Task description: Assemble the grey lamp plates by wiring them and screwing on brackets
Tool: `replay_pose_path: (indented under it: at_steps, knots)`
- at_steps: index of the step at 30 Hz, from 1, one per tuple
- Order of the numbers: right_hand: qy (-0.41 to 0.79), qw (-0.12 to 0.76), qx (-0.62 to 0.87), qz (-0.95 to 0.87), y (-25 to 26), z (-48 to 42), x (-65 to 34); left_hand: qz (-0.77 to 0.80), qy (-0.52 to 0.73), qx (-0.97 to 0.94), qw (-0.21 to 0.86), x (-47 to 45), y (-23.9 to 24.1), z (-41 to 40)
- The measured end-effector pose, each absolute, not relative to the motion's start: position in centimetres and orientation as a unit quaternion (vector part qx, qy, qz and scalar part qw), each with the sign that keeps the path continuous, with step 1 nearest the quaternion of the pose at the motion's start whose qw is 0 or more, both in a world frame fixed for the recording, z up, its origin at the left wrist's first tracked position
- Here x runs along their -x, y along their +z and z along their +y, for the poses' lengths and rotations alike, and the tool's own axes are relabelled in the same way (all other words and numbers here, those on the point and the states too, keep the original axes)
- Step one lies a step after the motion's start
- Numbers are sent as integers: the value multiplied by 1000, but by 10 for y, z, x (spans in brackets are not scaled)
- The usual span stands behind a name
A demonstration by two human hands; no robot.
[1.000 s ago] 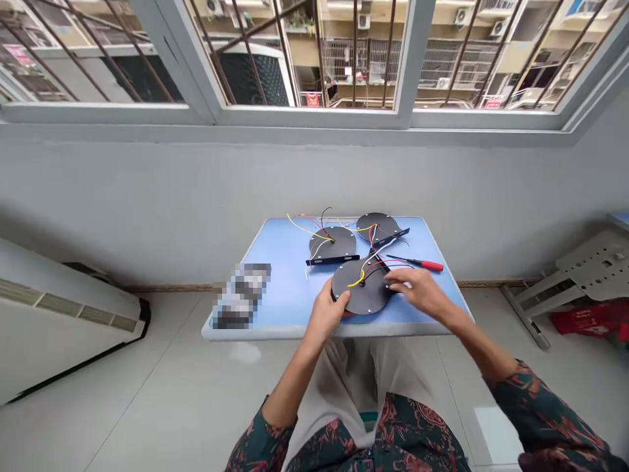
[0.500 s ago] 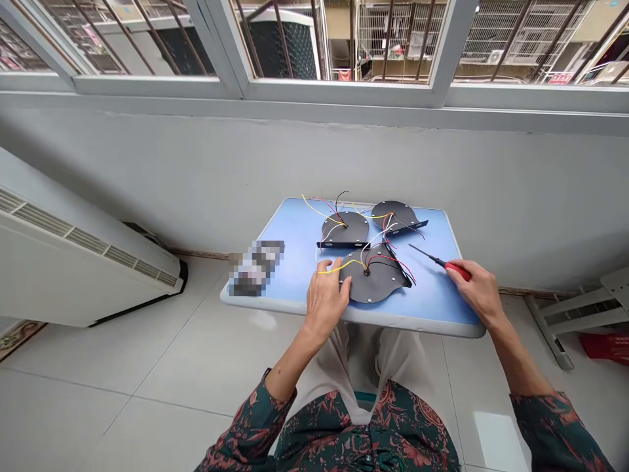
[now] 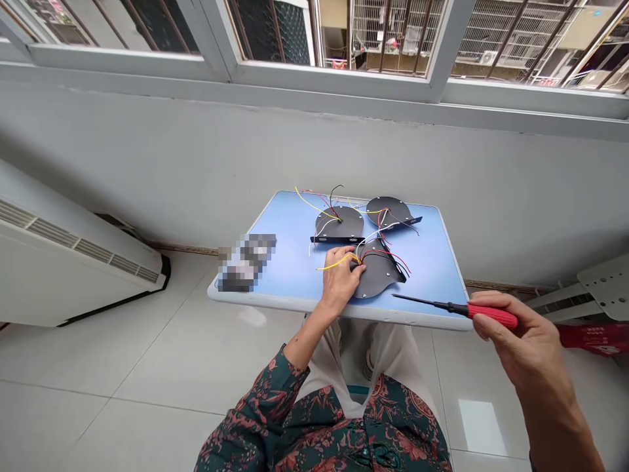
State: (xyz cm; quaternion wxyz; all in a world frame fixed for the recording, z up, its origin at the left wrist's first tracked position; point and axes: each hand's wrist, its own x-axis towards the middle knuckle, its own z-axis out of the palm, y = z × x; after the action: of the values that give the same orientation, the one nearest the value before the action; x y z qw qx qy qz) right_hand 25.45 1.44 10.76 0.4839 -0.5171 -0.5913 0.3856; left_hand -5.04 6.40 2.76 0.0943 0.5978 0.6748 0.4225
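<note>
My right hand (image 3: 521, 334) is closed around the red handle of a screwdriver (image 3: 491, 314), raised off the table's right front corner. Its thin dark shaft points left, toward the nearest black metal plate (image 3: 376, 278). That plate is rounded, with a straight flange on its right side, small screws near its rim and coloured wires coming from its centre. My left hand (image 3: 340, 278) grips the plate from its left, thumb and fingertips near the wire hole, covering its left part. A yellow wire (image 3: 334, 265) runs across the fingers.
Two similar wired black plates, one at the middle back (image 3: 339, 226) and one at the back right (image 3: 390, 211), lie on the blue table (image 3: 289, 262). A blurred-out item (image 3: 248, 262) sits at its left. A wall and barred windows stand behind; a white appliance (image 3: 73, 262) is at left.
My right hand has lifted the screwdriver toward me and to the right, its shaft now nearly level. My left hand has slid right over the plate toward the wires. The view has shifted slightly.
</note>
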Motion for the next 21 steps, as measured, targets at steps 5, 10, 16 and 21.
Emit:
replay_pose_path:
  at_steps: [5, 10, 16, 21]
  knots:
    - [436, 455, 515, -581, 95, 23, -231, 659, 428, -606, 126, 59, 24, 63]
    - [348, 483, 479, -645, 107, 38, -198, 645, 417, -625, 140, 60, 28, 75]
    - [147, 484, 446, -738, 126, 63, -177, 602, 446, -651, 120, 66, 24, 73]
    - [125, 468, 434, -760, 133, 70, -176, 578, 550, -603, -6, 60, 18, 32]
